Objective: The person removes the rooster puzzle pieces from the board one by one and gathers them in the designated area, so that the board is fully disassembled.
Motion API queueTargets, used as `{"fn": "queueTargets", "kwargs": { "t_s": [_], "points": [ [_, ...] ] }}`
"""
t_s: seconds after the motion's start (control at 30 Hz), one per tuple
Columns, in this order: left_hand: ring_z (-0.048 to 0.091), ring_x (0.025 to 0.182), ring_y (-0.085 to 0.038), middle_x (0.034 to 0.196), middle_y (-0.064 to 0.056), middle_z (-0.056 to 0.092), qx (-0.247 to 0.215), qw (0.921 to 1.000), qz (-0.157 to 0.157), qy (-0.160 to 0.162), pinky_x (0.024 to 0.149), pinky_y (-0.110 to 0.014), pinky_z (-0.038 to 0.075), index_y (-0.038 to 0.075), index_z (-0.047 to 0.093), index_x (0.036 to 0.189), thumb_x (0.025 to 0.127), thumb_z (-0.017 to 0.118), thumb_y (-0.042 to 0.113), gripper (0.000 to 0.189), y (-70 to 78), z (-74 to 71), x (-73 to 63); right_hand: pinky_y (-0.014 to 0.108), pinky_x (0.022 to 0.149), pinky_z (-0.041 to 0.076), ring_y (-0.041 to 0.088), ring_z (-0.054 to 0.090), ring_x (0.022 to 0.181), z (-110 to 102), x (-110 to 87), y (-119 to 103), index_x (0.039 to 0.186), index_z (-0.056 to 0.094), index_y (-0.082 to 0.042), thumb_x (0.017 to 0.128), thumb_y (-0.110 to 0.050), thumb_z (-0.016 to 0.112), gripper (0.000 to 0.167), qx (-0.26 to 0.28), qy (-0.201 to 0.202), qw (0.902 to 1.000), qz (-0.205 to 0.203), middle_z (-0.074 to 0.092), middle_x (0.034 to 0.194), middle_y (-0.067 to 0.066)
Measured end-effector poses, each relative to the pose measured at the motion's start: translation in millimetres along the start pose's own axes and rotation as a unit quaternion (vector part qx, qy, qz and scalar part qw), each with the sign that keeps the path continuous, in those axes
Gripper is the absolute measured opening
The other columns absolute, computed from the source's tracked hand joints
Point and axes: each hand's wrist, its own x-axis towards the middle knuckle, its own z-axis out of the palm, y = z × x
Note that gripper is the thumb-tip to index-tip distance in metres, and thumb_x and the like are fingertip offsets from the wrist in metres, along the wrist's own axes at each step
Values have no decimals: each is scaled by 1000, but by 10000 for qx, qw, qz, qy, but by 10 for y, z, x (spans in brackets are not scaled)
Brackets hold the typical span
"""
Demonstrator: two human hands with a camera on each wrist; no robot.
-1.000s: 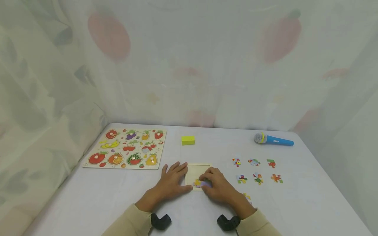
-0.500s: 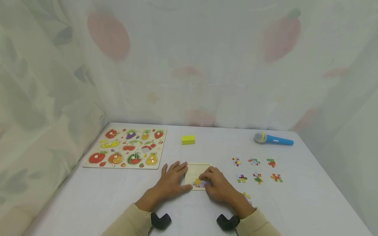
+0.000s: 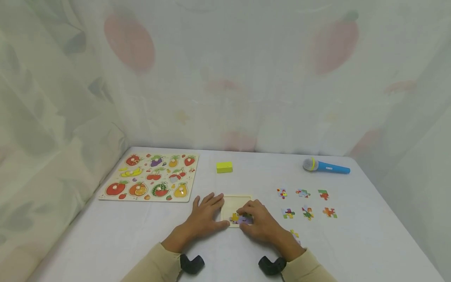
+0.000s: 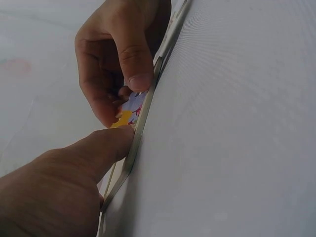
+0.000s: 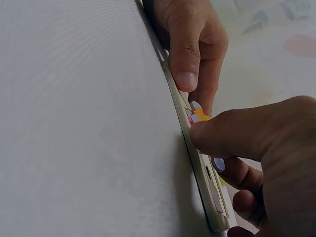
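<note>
A small wooden puzzle tray [image 3: 232, 204] lies flat at the front middle of the table. My left hand [image 3: 203, 217] rests along its left edge with fingers extended and the thumb on the near left corner. A yellow puzzle piece [image 3: 234, 218] sits in that corner of the tray. Beside it is a purple puzzle piece [image 3: 246, 219], pinched between the thumb and curled fingers of my right hand [image 3: 260, 222]. In the right wrist view the right thumb [image 5: 222, 133] bears on the tray's near rim and hides part of the pieces.
Several loose puzzle pieces [image 3: 308, 213] lie in rows to the right, one partly behind the right wrist. A blue toy microphone [image 3: 332, 168] lies at the back right. A yellow block [image 3: 224, 167] stands behind the tray. On the left is a fruit peg board [image 3: 148, 178].
The right fingers and thumb have shifted slightly over the purple piece, which now lies flatter and shows more of its face next to the yellow piece. The left hand stays put.
</note>
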Motion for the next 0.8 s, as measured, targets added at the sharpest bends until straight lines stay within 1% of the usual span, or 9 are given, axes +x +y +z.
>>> {"fn": "queueTargets", "kwargs": {
  "t_s": [0.07, 0.17, 0.43, 0.6, 0.7, 0.8],
  "points": [
    [26, 140, -31, 151, -2, 38, -9, 10000, -2, -3, 104, -67, 8, 9, 49, 142, 83, 65, 57, 78, 0, 1, 1, 33, 81, 44, 8, 46, 94, -5, 0, -6, 110, 70, -16, 80, -17, 75, 31, -40, -104, 9999, 116, 57, 101, -13],
    [26, 139, -32, 151, -2, 38, -25, 10000, 7, 12, 104, -68, 7, 8, 49, 142, 83, 66, 57, 79, -7, 8, 6, 33, 82, 44, 8, 46, 95, -11, 4, -13, 112, 70, -16, 81, -18, 75, 32, -37, -189, 9997, 178, 57, 101, -12],
    [26, 139, -32, 151, -2, 38, -4, 10000, -39, -30, 104, -68, 8, 9, 49, 142, 82, 66, 58, 79, -13, 8, 5, 35, 81, 42, 10, 45, 92, -10, 17, -40, 111, 71, -13, 80, -16, 75, 31, -8, -261, 9995, 165, 56, 100, -10],
    [26, 139, -32, 151, -2, 38, -18, 10000, -75, -43, 104, -68, 8, 9, 50, 142, 82, 65, 59, 80, -17, -2, 3, 33, 78, 42, 9, 44, 91, -31, 24, -45, 111, 71, -15, 81, -16, 74, 31, 4, -35, 9998, 179, 55, 99, -12],
    [26, 140, -32, 151, -2, 38, -12, 10000, -59, -36, 104, -68, 8, 9, 50, 142, 82, 64, 60, 80, -24, 8, 0, 33, 79, 43, 9, 45, 92, -82, 20, -59, 112, 71, -14, 80, -13, 76, 32, 50, 159, 9998, 56, 56, 101, -12],
    [25, 140, -31, 151, -1, 37, -37, 10000, -42, -32, 104, -68, 7, 9, 50, 142, 82, 64, 60, 80, -28, 21, 1, 34, 81, 45, 9, 47, 94, -164, 6, -89, 112, 71, -12, 79, -9, 78, 34, 214, 313, 9992, -108, 58, 102, -9]
  ]
}}
